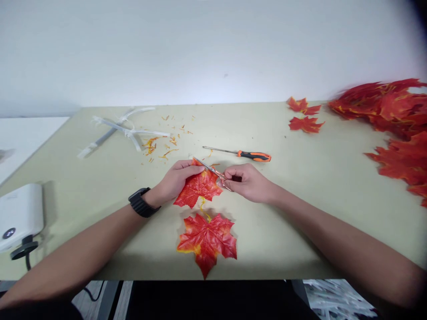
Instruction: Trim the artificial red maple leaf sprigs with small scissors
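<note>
– What lies nearest you?
– The lower leaf (208, 240), flat on the table (283, 249) by its front edge; a yellow stem (202, 204) seems to link it to the upper leaf (200, 186)
– And the hands?
– The left hand (174, 181) is closed on the upper leaf's left side, thumb on top; the right hand (246, 182) curls round the handles of the scissors (213, 170), blades along that leaf's far edge
– How far along?
– Partway, I'd judge: scraps (151, 144) lie beyond, left of the screwdriver (255, 155), yet this edge looks unfinished
– And that far-right heap (393, 104)?
– Whether it's trimmed, I can't tell
</note>
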A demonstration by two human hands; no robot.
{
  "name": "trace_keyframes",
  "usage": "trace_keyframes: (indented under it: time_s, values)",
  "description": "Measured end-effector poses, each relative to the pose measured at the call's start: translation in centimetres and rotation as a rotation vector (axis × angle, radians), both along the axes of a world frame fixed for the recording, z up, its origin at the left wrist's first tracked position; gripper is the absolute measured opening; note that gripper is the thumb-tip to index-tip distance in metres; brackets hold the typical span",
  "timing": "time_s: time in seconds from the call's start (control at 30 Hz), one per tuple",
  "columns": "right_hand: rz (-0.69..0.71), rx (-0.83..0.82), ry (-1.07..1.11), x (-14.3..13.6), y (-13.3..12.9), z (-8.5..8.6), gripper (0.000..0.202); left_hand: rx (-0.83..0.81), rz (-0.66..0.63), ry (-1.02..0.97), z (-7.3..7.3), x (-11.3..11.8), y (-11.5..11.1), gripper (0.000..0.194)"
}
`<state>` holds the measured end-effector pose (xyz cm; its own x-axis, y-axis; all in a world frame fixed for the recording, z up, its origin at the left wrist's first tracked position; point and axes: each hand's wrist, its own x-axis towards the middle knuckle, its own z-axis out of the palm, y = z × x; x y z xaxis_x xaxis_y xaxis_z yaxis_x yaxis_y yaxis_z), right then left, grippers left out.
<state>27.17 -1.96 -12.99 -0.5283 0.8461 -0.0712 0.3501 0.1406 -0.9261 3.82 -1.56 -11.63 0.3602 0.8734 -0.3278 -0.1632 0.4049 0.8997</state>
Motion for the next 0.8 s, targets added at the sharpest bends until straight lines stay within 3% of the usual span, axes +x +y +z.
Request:
trace_keyframes:
  time_s: [0.17, 0.43, 0.8]
  values:
    - [-0.099, -0.056, 0.11, -0.17, 0.27, 0.11, 0.05, 0.024, 0.007, 0.015, -0.16, -0.18, 0.01, 0.019]
    - [-0.222, -0.017, 0.082, -0.14, 0.68, 0.15, 0.056, 0.134, 0.003, 0.039, -0.57, -0.4, 0.4, 0.01]
    - [-0.273, -0.083, 0.154, -0.04, 0.41, 0.09, 0.054, 0.186, 0.011, 0.038, -0.83, -0.67, 0.44, 0.01]
